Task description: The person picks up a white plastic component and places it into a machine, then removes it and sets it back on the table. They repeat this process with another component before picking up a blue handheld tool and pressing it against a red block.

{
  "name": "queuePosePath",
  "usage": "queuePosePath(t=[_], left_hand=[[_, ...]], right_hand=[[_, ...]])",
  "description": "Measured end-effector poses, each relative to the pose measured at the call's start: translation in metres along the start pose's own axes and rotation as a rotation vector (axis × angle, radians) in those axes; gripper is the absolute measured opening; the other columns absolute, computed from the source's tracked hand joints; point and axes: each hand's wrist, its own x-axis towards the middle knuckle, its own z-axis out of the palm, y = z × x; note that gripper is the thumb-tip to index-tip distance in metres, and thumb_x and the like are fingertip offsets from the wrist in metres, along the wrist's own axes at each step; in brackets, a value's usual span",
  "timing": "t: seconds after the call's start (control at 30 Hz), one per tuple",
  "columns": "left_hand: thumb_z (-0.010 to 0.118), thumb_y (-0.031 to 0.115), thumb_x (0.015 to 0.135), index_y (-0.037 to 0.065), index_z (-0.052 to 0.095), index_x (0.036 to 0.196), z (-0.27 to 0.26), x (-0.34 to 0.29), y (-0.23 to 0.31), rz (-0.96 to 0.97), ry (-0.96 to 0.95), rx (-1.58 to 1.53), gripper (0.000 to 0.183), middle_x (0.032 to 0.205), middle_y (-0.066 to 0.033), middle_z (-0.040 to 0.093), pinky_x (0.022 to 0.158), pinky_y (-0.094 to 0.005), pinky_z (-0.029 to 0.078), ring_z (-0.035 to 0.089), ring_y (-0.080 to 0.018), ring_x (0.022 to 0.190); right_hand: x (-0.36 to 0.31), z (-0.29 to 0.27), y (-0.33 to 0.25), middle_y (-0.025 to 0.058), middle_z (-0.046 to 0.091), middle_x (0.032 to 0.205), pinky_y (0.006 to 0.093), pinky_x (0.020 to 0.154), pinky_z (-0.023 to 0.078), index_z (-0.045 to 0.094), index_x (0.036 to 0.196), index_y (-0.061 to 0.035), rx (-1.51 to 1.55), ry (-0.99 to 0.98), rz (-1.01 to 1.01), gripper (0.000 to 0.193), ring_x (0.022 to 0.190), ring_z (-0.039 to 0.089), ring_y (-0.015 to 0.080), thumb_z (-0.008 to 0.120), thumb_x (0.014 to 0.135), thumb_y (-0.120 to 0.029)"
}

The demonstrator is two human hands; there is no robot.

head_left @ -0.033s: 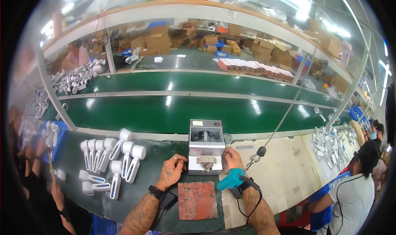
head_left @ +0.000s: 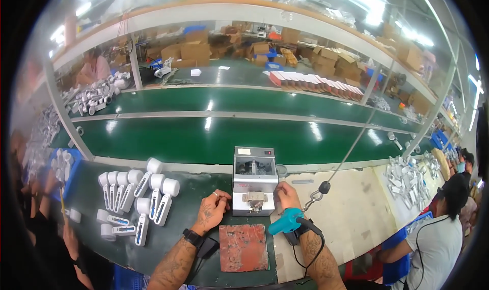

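A small grey and white screw feeder (head_left: 254, 180) with a clear window stands at the middle of the bench. On its left side my left hand (head_left: 211, 209) rests with its fingers curled in, close to the casing. My right hand (head_left: 288, 195) is at the opposite side, fingers bent against the casing and their tips partly hidden. A teal electric screwdriver (head_left: 286, 221) hangs from a hook and cable just over my right wrist. In front of the feeder lies a worn red square pad (head_left: 244, 247). Several white hand-held shower heads (head_left: 122, 188) with blue-striped handles lie to the left.
Behind the bench runs a green conveyor belt (head_left: 204, 138). Many clear and grey parts (head_left: 407, 183) are heaped on the right. A co-worker in a white shirt (head_left: 438, 244) sits there; another person's arms (head_left: 71, 239) show at the left. A blue bin (head_left: 69, 165) stands far left.
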Motion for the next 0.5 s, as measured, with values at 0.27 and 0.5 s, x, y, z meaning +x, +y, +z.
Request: queuePosePath(t=[0.27, 0.5], left_hand=[[0.048, 0.005, 0.1, -0.002, 0.063, 0.1, 0.004, 0.0, -0.003, 0.015, -0.001, -0.013, 0.016, 0.073, -0.0061, 0.065, 0.059, -0.0247, 0.049, 0.059, -0.0103, 0.063], [0.046, 0.003, 0.099, -0.001, 0.062, 0.098, 0.004, 0.001, -0.003, 0.012, 0.019, -0.061, 0.016, 0.073, -0.0055, 0.063, 0.057, -0.0249, 0.048, 0.059, -0.0107, 0.062]], right_hand=[[-0.005, 0.005, -0.012, 0.0003, 0.059, 0.077, 0.0252, 0.062, 0.045, 0.059, 0.098, -0.0014, 0.096, 0.036, 0.029, 0.009, 0.069, 0.056, 0.01, 0.052, 0.093, -0.006], [0.0, -0.001, 0.009, 0.0021, 0.062, 0.077, 0.0261, 0.06, 0.048, 0.06, 0.104, -0.0022, 0.07, -0.006, -0.13, 0.013, 0.067, 0.059, 0.0112, 0.051, 0.095, -0.006]])
